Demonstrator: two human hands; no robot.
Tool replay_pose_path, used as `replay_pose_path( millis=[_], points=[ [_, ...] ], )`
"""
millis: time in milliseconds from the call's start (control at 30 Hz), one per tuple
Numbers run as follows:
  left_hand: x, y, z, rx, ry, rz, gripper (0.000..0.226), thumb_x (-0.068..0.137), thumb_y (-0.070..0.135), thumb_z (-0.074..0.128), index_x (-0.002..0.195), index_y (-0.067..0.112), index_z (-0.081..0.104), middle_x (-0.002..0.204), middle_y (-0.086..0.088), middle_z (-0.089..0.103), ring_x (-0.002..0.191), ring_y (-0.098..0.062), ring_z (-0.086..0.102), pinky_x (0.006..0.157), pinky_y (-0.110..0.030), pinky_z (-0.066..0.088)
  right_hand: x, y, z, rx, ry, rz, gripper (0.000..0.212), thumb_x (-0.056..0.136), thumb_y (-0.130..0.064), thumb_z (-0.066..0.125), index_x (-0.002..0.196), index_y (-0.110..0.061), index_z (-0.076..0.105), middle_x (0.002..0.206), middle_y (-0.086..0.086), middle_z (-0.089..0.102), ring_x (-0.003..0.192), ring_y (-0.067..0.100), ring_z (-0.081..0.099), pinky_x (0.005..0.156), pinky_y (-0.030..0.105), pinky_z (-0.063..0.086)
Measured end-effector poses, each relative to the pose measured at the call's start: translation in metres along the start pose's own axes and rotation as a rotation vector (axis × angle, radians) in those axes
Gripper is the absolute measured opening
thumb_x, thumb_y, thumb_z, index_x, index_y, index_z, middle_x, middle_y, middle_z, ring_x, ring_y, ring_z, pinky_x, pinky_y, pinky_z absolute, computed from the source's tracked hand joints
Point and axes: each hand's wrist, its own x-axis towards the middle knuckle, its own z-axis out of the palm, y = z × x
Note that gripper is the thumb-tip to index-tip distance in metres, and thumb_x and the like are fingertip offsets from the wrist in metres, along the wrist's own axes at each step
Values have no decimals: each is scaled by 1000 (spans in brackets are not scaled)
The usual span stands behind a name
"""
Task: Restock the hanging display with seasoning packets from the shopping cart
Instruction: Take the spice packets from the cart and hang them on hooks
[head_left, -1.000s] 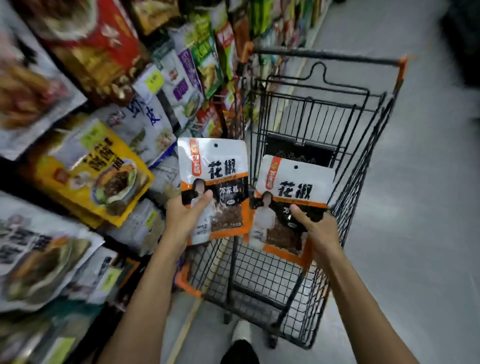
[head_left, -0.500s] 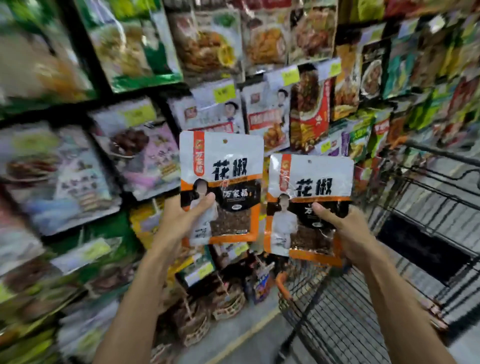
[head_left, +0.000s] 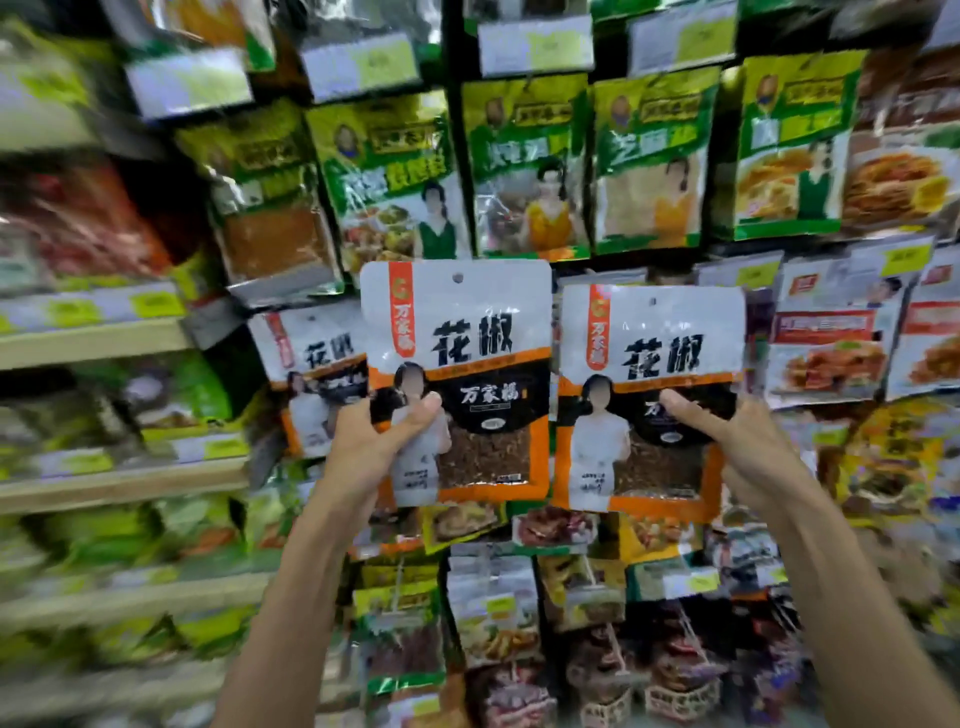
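**Two peppercorn packets raised to the hanging display**

We face the hanging display (head_left: 530, 166), a wall of pegged seasoning bags that fills the whole view. Along its upper part hangs a row of green and yellow bags (head_left: 649, 161), and we count five of them clearly, side by side, each under a pale price tag. To the far left run shelf edges with blurred goods we cannot make out. The shopping cart is not in view.

In front of the display we hold up two matching white and orange seasoning packets, upright and almost edge to edge, with their printed faces toward us. Our judgement is that they are held this way so the small punched hole at the top of each can be lined up with a peg. One more packet of the same print, the hanging packet (head_left: 311, 364), sits on the display just left of and behind them, which suggests that is the hook to fill.

Our left hand (head_left: 374, 447) grasps the left packet (head_left: 457, 374) at its lower left edge, thumb pressed across the front. Our right hand (head_left: 743, 447) grips the right packet (head_left: 649, 395) at its lower right, thumb likewise on the front. Gripping low keeps the top edges free, and neither hole looks threaded onto a peg yet.
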Motion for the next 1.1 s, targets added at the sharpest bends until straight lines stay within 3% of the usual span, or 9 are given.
replay_pose_path(
  millis=[133,300,400,467,600,767,867,967,1100],
  points=[
    [-4,-11,-81,-26,44,-3,79,57,53,74,116,2,58,103,-9,68,107,-26,63,90,-41,54,-8,7,82,18,-35,16,23,65,-39,78,79,-22,72,84,-7,75,87,7,71,75,24,53],
    [-6,-40,-145,31,-32,-51,50,72,44,71,100,4,61,94,-10,67,89,-10,67,86,-38,54,-17,18,151,37,-24,30,32,59,-43,79,82,-22,73,83,-8,76,83,5,71,74,26,48],
    [2,-64,-166,0,-65,-103,59,73,44,69,124,17,56,123,2,61,113,-11,57,99,-37,45,-19,24,172,36,0,38,38,57,-43,81,86,-21,71,85,-8,76,83,7,72,74,28,48],
    [11,-77,-174,2,-65,-123,53,75,42,69,123,23,57,122,8,61,114,-11,56,100,-34,44,-19,27,178,19,16,55,45,55,-45,82,90,-20,69,84,-7,76,85,12,72,75,30,50],
    [33,-94,-178,-13,-28,-180,15,82,32,70,94,36,62,84,27,69,89,6,63,68,-10,50,-12,28,183,11,21,65,43,60,-39,82,95,-19,68,88,-3,76,92,21,71,77,35,53],
    [64,-98,-176,-69,-7,-175,23,78,37,70,99,32,62,93,22,67,94,-1,62,81,-25,49,2,26,193,15,3,66,30,67,-32,79,94,-21,70,95,-2,76,90,12,72,84,34,52],
    [82,-102,-173,-81,2,-157,23,83,32,69,104,30,61,95,23,65,93,1,60,80,-22,48,13,26,202,19,-31,82,21,72,-28,76,92,-25,71,93,-9,76,87,4,71,78,26,49],
    [95,-106,-168,-101,-17,-135,29,85,30,68,113,30,58,100,28,61,92,10,57,75,-14,46,26,28,207,15,-40,87,31,71,-33,77,100,-22,70,97,-7,76,94,8,71,80,26,49],
    [106,-108,-162,-96,14,-128,50,79,35,70,124,16,59,104,17,66,94,6,60,77,-15,49,42,28,210,34,-64,103,45,62,-44,81,99,-22,72,103,-2,75,104,17,68,93,38,48]
  ],
)
